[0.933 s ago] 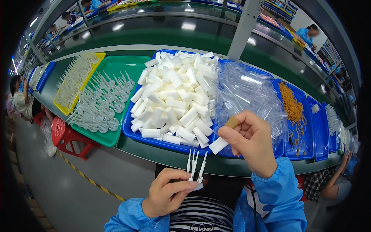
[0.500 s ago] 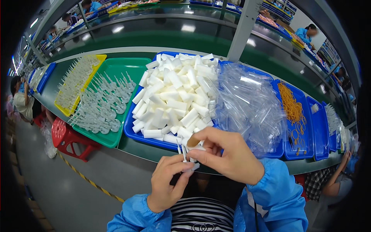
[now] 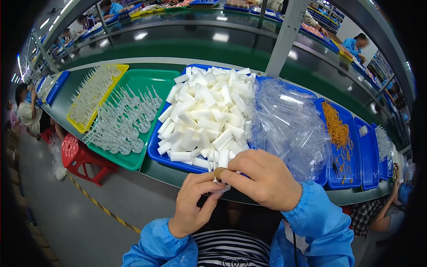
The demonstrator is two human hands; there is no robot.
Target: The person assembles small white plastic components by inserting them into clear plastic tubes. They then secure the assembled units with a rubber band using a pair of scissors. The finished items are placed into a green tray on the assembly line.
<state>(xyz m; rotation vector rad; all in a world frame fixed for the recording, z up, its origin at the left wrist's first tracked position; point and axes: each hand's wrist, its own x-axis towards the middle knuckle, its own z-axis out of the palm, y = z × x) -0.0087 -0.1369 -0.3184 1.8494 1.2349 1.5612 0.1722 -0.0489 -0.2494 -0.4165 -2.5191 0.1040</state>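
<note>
My left hand (image 3: 195,202) is closed, pinching a white plastic piece (image 3: 227,188) with thin upright prongs between thumb and fingers. From the right, my right hand (image 3: 264,180) meets it, its fingers closed on a short white foam piece (image 3: 223,158) standing beside the prongs. A tan band wraps one of my fingertips there. How foam and prongs touch is partly hidden by the fingers. Just beyond both hands, a blue tray (image 3: 153,150) is heaped with white foam pieces (image 3: 204,111).
On the left, a green tray (image 3: 135,80) and a yellow tray (image 3: 121,71) hold pronged white parts. Rightward stand transparent plastic sleeves (image 3: 289,124) and orange rubber bands (image 3: 336,124) in blue trays. A metal post (image 3: 284,40) rises behind; a red stool (image 3: 73,153) stands lower left.
My right hand has shifted slightly and closed in on the prongs, bringing the foam piece upright beside them. My left hand stays nearly in place. The whole view has tilted slightly.
</note>
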